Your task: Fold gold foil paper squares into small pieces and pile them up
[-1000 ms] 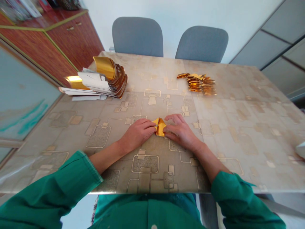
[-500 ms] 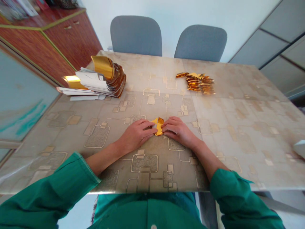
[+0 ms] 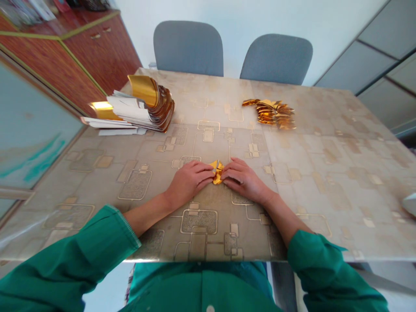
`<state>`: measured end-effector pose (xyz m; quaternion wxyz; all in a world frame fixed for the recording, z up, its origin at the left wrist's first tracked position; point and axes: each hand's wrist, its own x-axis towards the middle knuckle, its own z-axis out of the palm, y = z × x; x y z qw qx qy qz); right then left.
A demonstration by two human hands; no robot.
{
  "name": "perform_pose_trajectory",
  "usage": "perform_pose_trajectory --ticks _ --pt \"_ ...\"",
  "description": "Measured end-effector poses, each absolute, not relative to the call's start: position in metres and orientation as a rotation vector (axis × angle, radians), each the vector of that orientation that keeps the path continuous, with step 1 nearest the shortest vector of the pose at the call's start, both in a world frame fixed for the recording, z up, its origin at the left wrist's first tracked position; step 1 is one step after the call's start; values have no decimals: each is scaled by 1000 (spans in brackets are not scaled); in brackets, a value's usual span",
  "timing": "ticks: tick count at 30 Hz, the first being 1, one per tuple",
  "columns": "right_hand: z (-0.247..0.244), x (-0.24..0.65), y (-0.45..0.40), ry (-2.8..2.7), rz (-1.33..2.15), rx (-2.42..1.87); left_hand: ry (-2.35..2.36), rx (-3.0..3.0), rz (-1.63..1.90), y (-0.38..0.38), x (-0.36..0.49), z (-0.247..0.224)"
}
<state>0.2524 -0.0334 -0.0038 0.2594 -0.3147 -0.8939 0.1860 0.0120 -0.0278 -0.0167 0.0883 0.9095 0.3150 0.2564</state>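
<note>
Right at the centre of the desk, the left hand and the right hand close in from either side on a small folded gold foil piece. The fingers of both hands lie pressed together, their tips meeting the piece from left and right in a two-handed pinch. The thumbs are tucked out of sight, so I can't tell what they're doing. The wrists rest low with the forearms angled in, which looks like a way to steady the small, springy foil and keep its folds pinned against the desk.

The piece sits just ahead of the person, with its long axis running roughly front to back and a slight lean. Its pointed gold tips stick up between the fingertips, aimed toward the far side of the desk.

Up at the far left, a stack of gold-and-white foil strips fans out in curled layers. Over to the far right lies a loose pile of folded gold pieces, with two grey chairs beyond the desk.
</note>
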Motion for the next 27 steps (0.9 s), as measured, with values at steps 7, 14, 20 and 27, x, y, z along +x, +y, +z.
perform_pose_trajectory --ticks 7,14,20,27 --pt "-9 250 -31 -2362 569 -923 1125 2608 796 -34 22 -15" --pt "-8 241 -29 -2258 601 -1031 1159 2611 754 -33 22 -15" --pt "-10 235 -31 -2185 565 -1040 1155 2621 760 -32 22 -16" --pt "-5 233 -33 -2184 593 -982 1141 2602 754 -31 21 -16"
